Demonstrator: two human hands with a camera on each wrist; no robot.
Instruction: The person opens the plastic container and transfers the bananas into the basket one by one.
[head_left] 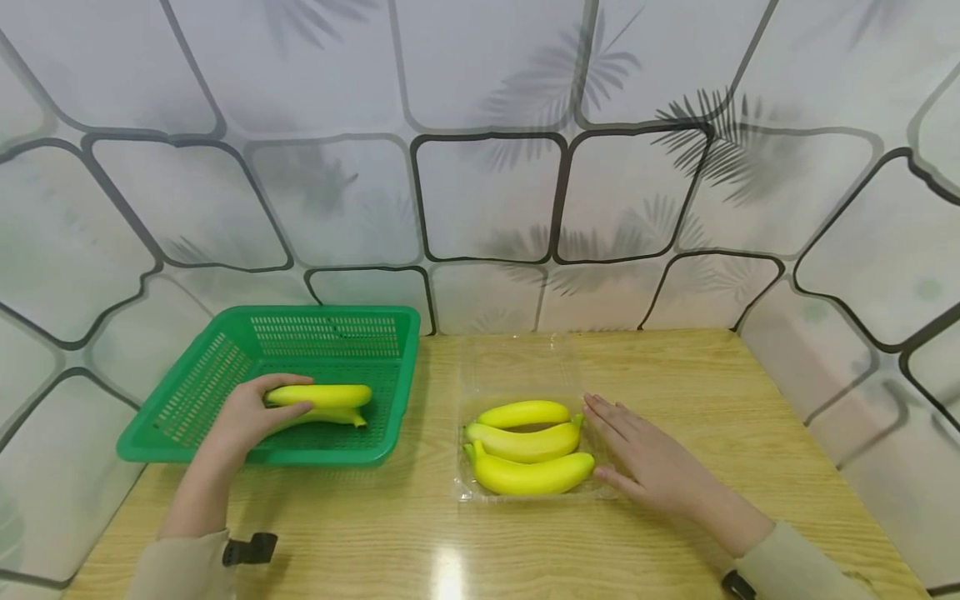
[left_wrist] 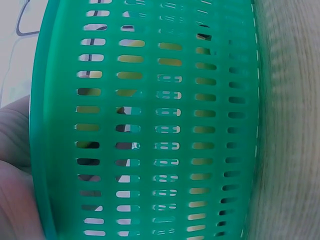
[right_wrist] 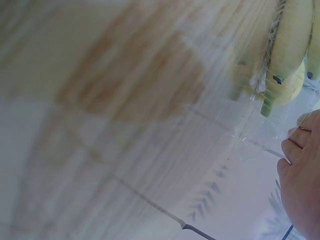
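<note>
My left hand (head_left: 243, 417) reaches over the near side of the green basket (head_left: 410, 375) and grips a yellow banana (head_left: 326, 396) between thumb and fingers. Under it in the basket lies another banana (head_left: 330, 415), partly covered. A clear plastic box (head_left: 517, 367) stands with its lid folded back, with three bananas (head_left: 532, 475) lying side by side in it. Alongside the box's right edge rests my right hand (head_left: 660, 467), fingers straight. In the left wrist view, the slotted basket wall (left_wrist: 150, 150) hides the held banana.
A light wooden table (head_left: 360, 533) carries the basket at left and the box at the middle. Behind it rises a pale wall covering (head_left: 487, 200) with dark outlines and leaf prints, which also closes in both sides.
</note>
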